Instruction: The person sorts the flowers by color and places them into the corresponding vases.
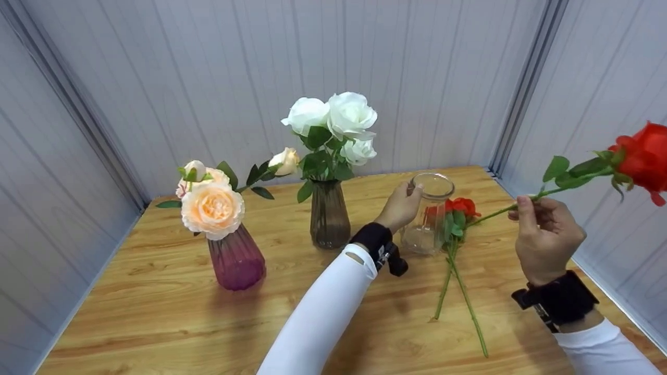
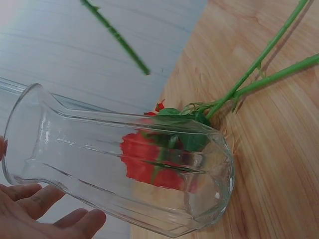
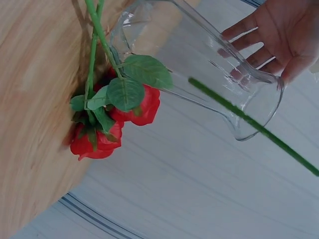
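Note:
My left hand point(image 1: 401, 208) holds a clear glass vase point(image 1: 421, 237) by its rim, thumb at the lip and fingers along the outside. The vase stands on the wooden table, and I see nothing inside it. Between thumb and fingers, my right hand point(image 1: 547, 237) pinches the green stem of a red rose point(image 1: 646, 161); its bloom points up and right. The stem's lower end point(image 2: 117, 37) hangs in the air above the table in the left wrist view. Behind and beside the vase, two red roses point(image 3: 117, 119) lie on the table, their stems crossed toward me.
A smoky brown vase point(image 1: 330, 219) with white roses point(image 1: 350, 117) stands at the middle back. Left of it, a purple vase point(image 1: 237, 260) holds peach flowers point(image 1: 212, 208), one stem reaching right. Pale panel walls point(image 1: 208, 78) enclose the wooden table point(image 1: 156, 312) at the back and sides.

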The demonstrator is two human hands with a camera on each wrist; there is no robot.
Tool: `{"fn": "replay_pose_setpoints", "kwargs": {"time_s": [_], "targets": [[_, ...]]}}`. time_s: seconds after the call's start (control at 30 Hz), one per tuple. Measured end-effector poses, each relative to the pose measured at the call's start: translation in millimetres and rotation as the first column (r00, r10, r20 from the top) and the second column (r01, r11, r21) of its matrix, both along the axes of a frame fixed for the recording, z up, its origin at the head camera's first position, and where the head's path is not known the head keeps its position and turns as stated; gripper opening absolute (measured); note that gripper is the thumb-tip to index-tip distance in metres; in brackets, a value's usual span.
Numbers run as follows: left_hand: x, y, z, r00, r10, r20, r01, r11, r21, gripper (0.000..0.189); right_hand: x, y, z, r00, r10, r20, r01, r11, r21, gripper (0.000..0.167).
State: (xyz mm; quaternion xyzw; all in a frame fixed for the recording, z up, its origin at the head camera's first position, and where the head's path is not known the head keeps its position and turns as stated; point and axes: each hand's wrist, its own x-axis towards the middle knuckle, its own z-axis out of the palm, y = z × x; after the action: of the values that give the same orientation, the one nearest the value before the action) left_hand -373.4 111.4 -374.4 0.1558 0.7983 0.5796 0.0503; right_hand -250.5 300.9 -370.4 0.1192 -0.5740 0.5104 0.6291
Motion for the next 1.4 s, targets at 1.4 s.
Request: {"fn": "replay_pose_setpoints", "kwargs": {"time_s": [1.4], "targets": [[2.0, 2.4, -1.7, 1.0, 0.027, -0.001, -0.027, 1.0, -0.01, 0.052, -41.7, -35.6, -8.6, 0.987, -0.051, 0.155, -0.005, 0.94, 0.34, 0.013]]}}
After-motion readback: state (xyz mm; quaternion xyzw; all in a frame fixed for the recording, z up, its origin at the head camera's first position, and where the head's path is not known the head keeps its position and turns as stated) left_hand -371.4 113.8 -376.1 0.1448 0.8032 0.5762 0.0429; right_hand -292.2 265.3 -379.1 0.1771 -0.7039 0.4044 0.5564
